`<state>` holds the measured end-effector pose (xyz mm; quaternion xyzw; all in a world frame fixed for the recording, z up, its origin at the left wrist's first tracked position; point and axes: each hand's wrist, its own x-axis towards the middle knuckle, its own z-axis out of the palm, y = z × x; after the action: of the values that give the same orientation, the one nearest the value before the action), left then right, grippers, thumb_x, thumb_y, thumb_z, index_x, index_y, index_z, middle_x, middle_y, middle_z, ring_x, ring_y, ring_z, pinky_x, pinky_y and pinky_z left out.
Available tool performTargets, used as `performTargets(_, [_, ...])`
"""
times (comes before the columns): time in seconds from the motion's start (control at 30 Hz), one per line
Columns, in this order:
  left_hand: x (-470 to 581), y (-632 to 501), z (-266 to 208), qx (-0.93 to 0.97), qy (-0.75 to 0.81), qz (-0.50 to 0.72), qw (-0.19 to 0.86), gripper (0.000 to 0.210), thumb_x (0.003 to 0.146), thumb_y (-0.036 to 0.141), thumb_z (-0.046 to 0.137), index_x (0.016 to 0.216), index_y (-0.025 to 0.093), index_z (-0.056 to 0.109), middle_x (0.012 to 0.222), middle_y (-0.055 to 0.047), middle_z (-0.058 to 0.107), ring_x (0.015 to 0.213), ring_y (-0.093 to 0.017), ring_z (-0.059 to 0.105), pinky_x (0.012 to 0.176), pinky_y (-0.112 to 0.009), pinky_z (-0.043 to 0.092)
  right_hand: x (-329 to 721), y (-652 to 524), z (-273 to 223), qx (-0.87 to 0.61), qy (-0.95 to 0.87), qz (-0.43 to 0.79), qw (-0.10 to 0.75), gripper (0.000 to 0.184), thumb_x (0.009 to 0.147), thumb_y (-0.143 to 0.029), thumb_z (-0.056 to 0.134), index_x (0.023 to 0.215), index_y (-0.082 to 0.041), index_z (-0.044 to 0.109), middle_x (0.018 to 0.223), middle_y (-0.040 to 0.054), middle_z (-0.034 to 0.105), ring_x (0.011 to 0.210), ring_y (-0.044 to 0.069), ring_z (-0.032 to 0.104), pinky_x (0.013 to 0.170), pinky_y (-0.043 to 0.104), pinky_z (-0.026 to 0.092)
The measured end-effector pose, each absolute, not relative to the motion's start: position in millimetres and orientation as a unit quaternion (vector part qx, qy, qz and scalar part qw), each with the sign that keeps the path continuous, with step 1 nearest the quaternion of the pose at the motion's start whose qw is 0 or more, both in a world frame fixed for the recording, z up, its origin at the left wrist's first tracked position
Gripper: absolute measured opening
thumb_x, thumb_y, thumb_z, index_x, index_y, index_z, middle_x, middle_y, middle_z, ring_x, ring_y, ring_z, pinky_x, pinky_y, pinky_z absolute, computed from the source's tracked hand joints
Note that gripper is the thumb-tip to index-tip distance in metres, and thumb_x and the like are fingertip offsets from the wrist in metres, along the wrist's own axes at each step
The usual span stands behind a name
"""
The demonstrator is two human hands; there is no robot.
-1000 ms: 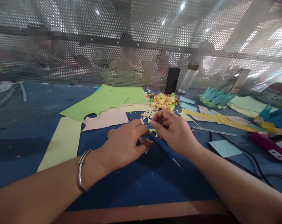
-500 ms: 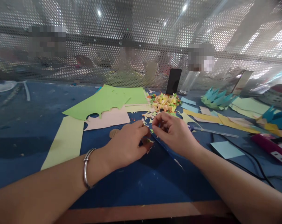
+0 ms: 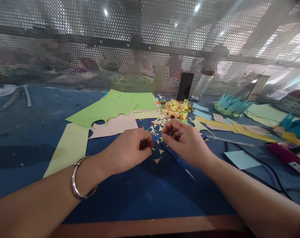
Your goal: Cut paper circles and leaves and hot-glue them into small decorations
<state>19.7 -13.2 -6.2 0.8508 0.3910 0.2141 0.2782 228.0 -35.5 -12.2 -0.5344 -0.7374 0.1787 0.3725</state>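
Head view: left hand (image 3: pixel 130 150) curled into a loose fist, anything inside hidden. Right hand (image 3: pixel 187 143) just beside it, fingertips (image 3: pixel 166 132) pinched together, contents too small to tell. Tiny paper triangles (image 3: pixel 157 160) on blue table (image 3: pixel 140 195) between both hands. Folded paper pile (image 3: pixel 175 109) behind. Bracelet (image 3: pixel 77 185) on left wrist.

No legible text, label, brand or number appears. A white patch on the magenta box (image 3: pixel 287 156), at four o'clock on the counter (image 3: pixel 28 132), possibly carries print, too blurred to read.
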Motion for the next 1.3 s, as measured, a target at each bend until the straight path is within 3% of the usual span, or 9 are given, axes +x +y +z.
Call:
performTargets(0.2, [16.3,-5.8,-0.5,0.744,0.391,0.306,0.447,0.018,0.080,0.035,0.073,0.076,0.018,0.069,0.073,-0.003,0.069,0.071,-0.018,0.064,0.069,-0.031,0.051,227.5,-36.3,-11.6,-0.532,-0.738,0.183,0.374,0.004,0.085,-0.021,0.061,0.082,-0.021,0.058,0.068,-0.0040,0.058,0.052,0.009,0.048,0.051,0.024,0.036])
performTargets(0.47, [19.2,-4.4,2.7,0.593,0.346,0.388,0.615,0.014,0.077,0.019,0.079,0.085,0.017,0.068,0.082,0.001,0.068,0.080,-0.012,0.065,0.077,-0.026,0.051,227.9,-36.3,-10.9,-0.522,-0.726,0.240,0.378,0.006,0.090,-0.027,0.061,0.087,-0.022,0.060,0.067,-0.0045,0.058,0.051,0.009,0.051,0.052,0.025,0.039])
performTargets(0.67, [19.7,-3.2,-0.9,0.567,0.332,0.404,0.636,0.014,0.078,0.014,0.075,0.089,0.018,0.066,0.088,0.001,0.067,0.082,-0.011,0.065,0.081,-0.027,0.053,226.1,-37.5,-11.4,-0.477,-0.715,0.326,0.394,0.018,0.093,-0.038,0.061,0.091,-0.020,0.062,0.070,-0.0037,0.058,0.050,0.009,0.053,0.050,0.023,0.042])
performTargets(0.83, [22.6,-4.5,-4.6,0.576,0.332,0.379,0.644,0.010,0.080,0.016,0.073,0.088,0.018,0.067,0.086,0.001,0.067,0.081,-0.012,0.064,0.084,-0.029,0.054,224.5,-38.2,-12.0,-0.463,-0.714,0.335,0.404,0.016,0.093,-0.036,0.063,0.091,-0.020,0.063,0.072,-0.0033,0.060,0.049,0.008,0.053,0.048,0.023,0.042])
performTargets(1.0, [23.1,-6.4,-4.8,0.615,0.343,0.370,0.606,0.013,0.080,0.027,0.076,0.087,0.018,0.069,0.088,-0.001,0.069,0.087,-0.016,0.067,0.087,-0.034,0.055,224.0,-37.7,-12.7,-0.471,-0.722,0.310,0.400,0.014,0.093,-0.033,0.061,0.090,-0.019,0.064,0.071,-0.0028,0.060,0.052,0.008,0.052,0.050,0.023,0.040])
performTargets(1.3, [16.2,-4.9,-0.7,0.712,0.360,0.336,0.500,0.031,0.078,0.039,0.081,0.097,0.019,0.067,0.093,-0.004,0.073,0.088,-0.018,0.069,0.083,-0.032,0.056,223.2,-38.8,-10.1,-0.476,-0.725,0.303,0.395,0.016,0.093,-0.034,0.062,0.088,-0.019,0.065,0.070,-0.0030,0.061,0.051,0.007,0.052,0.050,0.023,0.040])
